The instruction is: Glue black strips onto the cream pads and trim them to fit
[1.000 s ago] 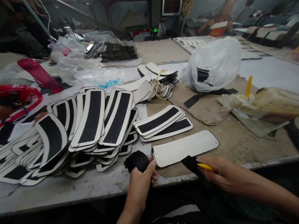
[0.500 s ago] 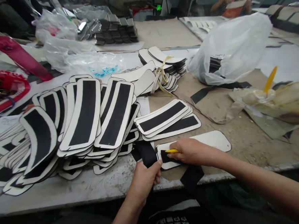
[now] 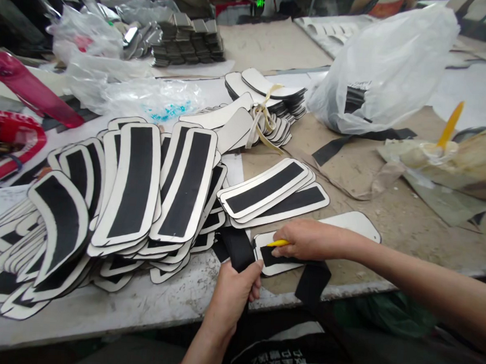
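Observation:
My left hand (image 3: 232,288) is closed, thumb against fingers, on a black fabric strip (image 3: 239,247) at the near edge of the table. In my right hand (image 3: 305,238) is a slim yellow tool (image 3: 278,243), its tip pointing left; its exact kind is unclear. That hand rests over a curved white panel (image 3: 351,224) with a dark outline. Black material (image 3: 269,256) lies on the panel's left part, partly covered by my fingers. Another black piece (image 3: 313,282) hangs over the table edge below my right wrist.
Left of my hands lie heaped white panels with black strips (image 3: 131,180). A smaller stack (image 3: 267,189) sits just beyond. Tied white panels (image 3: 269,87), a plastic bag (image 3: 389,75) and a glue-stained container (image 3: 454,162) with a yellow stick (image 3: 451,124) stand farther back.
My right hand has shifted slightly, and more of the black material on the panel shows beneath it. My left hand keeps its hold on the strip. The camera view has moved a little.

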Demonstrator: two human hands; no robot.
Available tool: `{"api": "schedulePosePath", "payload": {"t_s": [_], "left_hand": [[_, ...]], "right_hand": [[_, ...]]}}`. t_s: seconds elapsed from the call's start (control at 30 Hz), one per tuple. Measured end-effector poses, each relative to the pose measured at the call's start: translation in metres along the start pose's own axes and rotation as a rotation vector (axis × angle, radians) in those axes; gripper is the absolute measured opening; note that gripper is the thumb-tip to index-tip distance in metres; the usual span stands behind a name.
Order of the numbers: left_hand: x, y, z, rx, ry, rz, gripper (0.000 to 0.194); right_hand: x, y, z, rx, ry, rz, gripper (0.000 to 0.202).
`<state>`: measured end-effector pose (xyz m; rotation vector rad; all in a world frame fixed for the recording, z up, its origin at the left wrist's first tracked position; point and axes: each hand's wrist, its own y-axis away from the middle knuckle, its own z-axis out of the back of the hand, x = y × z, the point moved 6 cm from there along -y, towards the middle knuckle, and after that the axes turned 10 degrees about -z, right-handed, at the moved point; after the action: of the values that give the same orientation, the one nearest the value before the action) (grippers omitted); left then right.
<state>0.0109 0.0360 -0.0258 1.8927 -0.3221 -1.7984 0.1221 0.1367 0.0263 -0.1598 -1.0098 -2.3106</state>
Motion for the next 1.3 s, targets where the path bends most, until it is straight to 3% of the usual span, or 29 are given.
{"api": "schedulePosePath", "payload": {"t_s": [0.53, 1.13, 1.3], "left_hand": [[-0.017, -0.008, 0.000, -0.021, -0.223, -0.038, 0.025], [-0.008, -0.017, -0.003, -0.046, -0.371, -0.075, 0.034], [-0.008, -0.016, -0.003, -0.056, -0.370, -0.076, 0.031]], "right_hand": [[-0.002, -0.007, -0.004, 0.017, 0.060, -0.045, 0.033], [-0.001, -0.009, -0.007, -0.073, 0.084, -0.049, 0.039], [-0.011, 0.006, 0.003, -0.097, 0.088, -0.074, 0.037]]}}
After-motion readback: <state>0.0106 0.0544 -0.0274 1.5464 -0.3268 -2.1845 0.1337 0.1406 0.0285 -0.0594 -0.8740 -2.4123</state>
